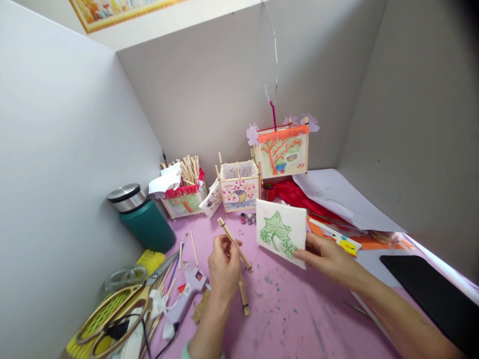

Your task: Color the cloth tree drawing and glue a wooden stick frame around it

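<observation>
Card: white w/ green dwg, tilted up, just R of bound sticks, not touching; R hand nearer.
Stick axis: upper one slants far-L to near-R, past L hand.
L hand grip: fingers closed on sticks, back of hand showing.
R hand grip: pinching card's R edge, thumb on drawn face, forearm in from R.

Bright, soft light here, washing the left panel pale while the right panel sits greyer! Faint shadows on the bench, glare flaring far right, blackness filling the top-right corner.
</observation>
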`<state>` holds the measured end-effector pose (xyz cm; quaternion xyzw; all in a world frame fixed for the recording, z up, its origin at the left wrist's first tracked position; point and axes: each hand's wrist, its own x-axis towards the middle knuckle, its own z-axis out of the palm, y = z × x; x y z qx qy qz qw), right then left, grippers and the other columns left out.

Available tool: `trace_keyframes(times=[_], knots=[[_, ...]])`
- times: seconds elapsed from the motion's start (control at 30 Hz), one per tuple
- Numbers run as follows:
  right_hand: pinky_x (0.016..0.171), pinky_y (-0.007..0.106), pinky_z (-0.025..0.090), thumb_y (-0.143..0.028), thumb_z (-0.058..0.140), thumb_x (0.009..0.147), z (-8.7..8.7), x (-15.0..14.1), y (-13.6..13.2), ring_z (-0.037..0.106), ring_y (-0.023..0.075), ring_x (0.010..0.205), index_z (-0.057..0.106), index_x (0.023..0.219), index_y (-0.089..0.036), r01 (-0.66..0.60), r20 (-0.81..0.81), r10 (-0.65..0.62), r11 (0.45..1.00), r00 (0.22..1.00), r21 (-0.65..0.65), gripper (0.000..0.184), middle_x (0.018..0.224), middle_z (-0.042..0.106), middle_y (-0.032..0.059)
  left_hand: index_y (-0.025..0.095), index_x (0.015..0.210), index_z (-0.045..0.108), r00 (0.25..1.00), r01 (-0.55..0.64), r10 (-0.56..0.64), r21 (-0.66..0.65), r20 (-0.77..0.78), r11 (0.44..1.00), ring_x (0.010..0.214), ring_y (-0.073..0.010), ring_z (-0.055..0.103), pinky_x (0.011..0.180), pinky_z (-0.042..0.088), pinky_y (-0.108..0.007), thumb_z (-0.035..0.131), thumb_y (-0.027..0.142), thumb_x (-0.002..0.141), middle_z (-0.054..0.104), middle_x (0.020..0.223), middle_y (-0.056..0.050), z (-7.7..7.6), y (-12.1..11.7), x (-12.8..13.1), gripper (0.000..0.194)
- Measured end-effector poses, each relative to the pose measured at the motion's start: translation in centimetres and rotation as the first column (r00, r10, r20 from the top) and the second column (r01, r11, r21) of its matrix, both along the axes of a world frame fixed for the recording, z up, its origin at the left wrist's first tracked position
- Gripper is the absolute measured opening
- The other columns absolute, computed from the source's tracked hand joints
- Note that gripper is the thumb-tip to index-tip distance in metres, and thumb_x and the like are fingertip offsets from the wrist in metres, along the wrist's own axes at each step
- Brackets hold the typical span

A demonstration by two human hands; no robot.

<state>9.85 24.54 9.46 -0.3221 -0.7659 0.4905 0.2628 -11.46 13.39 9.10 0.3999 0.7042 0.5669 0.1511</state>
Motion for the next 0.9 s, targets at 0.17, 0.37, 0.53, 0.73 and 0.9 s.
trace_keyframes(times=[0.17,0.37,0.53,0.73,0.9], knots=[[0.063,0.029,0.047,-0.040,0.058,0.078,1.5,0.7,-0.3,0.059,0.0196,0.071,0.066,0.089,-0.017,-0.015,0.023,0.015,0.999,1.000,0.030,0.027,0.079,0.066,0.0035,0.021,0.097,0.047,1.000,0.027,-0.027,0.021,-0.005,0.999,0.076,-0.0128,0.062,0.064,0.047,-0.022,0.044,0.032,0.086,0.066,0.091,-0.004,0.0,0.0,-0.1,0.016],[0.065,0.029,0.048,-0.040,0.058,0.077,2.4,0.5,-1.0,0.059,0.0210,0.075,0.068,0.092,-0.019,-0.066,0.036,0.064,0.996,0.997,0.063,0.028,0.081,0.067,0.0029,0.017,0.103,0.058,0.986,0.140,-0.141,0.020,0.088,0.990,0.076,-0.0140,0.060,0.062,0.046,-0.021,0.047,0.037,0.085,0.066,0.092,-0.005,0.0,0.1,-0.2,0.029],[0.062,0.027,0.045,-0.037,0.056,0.080,2.5,0.3,-1.3,0.057,0.0186,0.071,0.067,0.089,-0.017,-0.103,0.070,0.096,0.988,0.993,0.111,0.025,0.079,0.065,0.0023,0.016,0.104,0.063,0.985,0.154,-0.154,0.011,0.077,0.988,0.066,-0.0118,0.055,0.059,0.043,-0.021,0.048,0.038,0.084,0.066,0.085,-0.004,-0.2,0.3,-0.4,0.033],[0.057,0.025,0.042,-0.034,0.054,0.081,2.7,0.2,-1.6,0.054,0.0162,0.065,0.067,0.089,-0.018,-0.130,0.100,0.119,0.985,0.988,0.112,0.022,0.075,0.063,0.0010,0.015,0.105,0.064,0.981,0.154,-0.156,0.021,0.113,0.988,0.053,-0.0087,0.045,0.054,0.038,-0.020,0.050,0.038,0.083,0.059,0.068,0.001,-0.3,0.3,-0.6,0.035],[0.058,0.026,0.043,-0.033,0.056,0.080,2.8,0.1,-1.8,0.055,0.0168,0.067,0.068,0.089,-0.018,-0.144,0.064,0.139,0.987,0.988,0.070,0.021,0.076,0.064,0.0016,0.014,0.103,0.064,0.976,0.181,-0.181,0.015,0.123,0.983,0.050,-0.0084,0.040,0.051,0.035,-0.020,0.050,0.037,0.083,0.047,0.055,0.005,-0.1,0.3,-0.5,0.033]])
